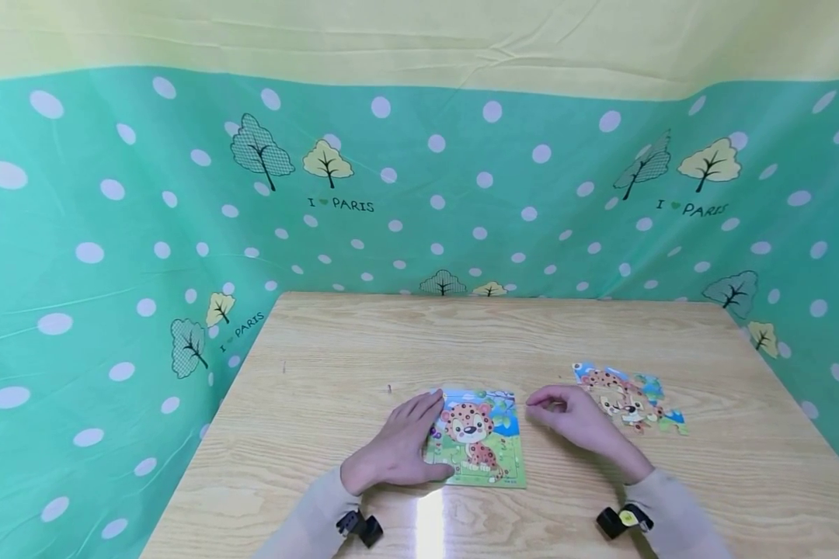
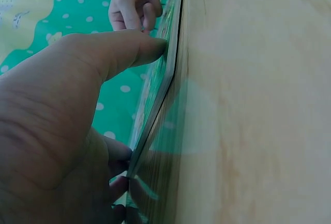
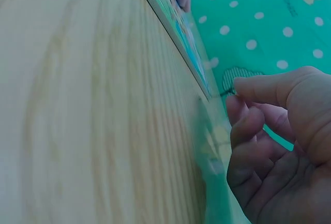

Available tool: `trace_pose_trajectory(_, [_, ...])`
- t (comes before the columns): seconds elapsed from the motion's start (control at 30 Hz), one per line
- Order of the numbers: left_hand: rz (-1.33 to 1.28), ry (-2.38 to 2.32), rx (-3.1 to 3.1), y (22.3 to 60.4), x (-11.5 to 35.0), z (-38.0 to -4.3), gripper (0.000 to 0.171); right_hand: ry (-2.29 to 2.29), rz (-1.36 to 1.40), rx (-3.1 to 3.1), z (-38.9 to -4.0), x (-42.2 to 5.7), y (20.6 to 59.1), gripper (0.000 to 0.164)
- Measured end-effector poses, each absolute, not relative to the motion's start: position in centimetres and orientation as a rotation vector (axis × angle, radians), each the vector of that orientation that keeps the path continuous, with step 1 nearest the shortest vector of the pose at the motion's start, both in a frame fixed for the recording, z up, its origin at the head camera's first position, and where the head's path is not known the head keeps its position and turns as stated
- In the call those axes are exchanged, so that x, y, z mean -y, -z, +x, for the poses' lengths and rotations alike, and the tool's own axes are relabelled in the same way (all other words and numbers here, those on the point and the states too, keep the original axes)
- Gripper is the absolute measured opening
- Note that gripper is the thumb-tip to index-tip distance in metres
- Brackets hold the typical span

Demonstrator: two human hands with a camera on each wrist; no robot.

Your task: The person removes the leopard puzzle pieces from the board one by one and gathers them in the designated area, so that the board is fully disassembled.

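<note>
A square leopard jigsaw puzzle [image 1: 478, 435] lies flat on the table. My left hand [image 1: 407, 442] rests on its left side, fingers stretched along the upper left edge and thumb at the lower edge. In the left wrist view the thumb [image 2: 132, 53] lies over the thin board. My right hand [image 1: 573, 419] hovers just right of the puzzle, apart from it. Its fingers are curled and the thumb tip meets the index finger; nothing shows between them in the right wrist view. Right beyond it lies a loosely joined group of leopard puzzle pieces [image 1: 629, 400], partly hidden by the hand.
The wooden table [image 1: 335, 334] is backed by a green dotted curtain [image 1: 419, 178] at the rear and sides. A tiny reddish bit [image 1: 389, 388] lies left of the puzzle. Light glares off the table's front. A small wrist camera [image 1: 360, 528] sits on the left wrist.
</note>
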State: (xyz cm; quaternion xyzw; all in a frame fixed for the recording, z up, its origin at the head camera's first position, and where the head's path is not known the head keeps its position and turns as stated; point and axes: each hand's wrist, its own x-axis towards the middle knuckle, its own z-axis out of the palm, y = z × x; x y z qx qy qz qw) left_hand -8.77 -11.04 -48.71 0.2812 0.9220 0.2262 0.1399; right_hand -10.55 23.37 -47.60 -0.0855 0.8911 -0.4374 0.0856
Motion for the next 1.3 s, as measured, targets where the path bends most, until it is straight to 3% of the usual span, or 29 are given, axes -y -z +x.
trace_pose_trajectory(0.8, [0.825, -0.637, -2.679, 48.6, 11.0, -8.7, 0.113, 1.369, -0.538, -2.421, -8.9, -15.4, 47.3, 0.016])
trace_pose_trajectory(1.1, [0.838, -0.619, -2.666, 48.7, 11.2, -8.8, 0.115, 1.347, -0.657, -2.481, -7.5, -12.9, 47.7, 0.02])
trace_pose_trajectory(1.3, [0.841, -0.63, -2.641, 48.6, 11.3, -9.0, 0.121, 1.184, -0.729, -2.647, -7.0, -12.3, 48.0, 0.034])
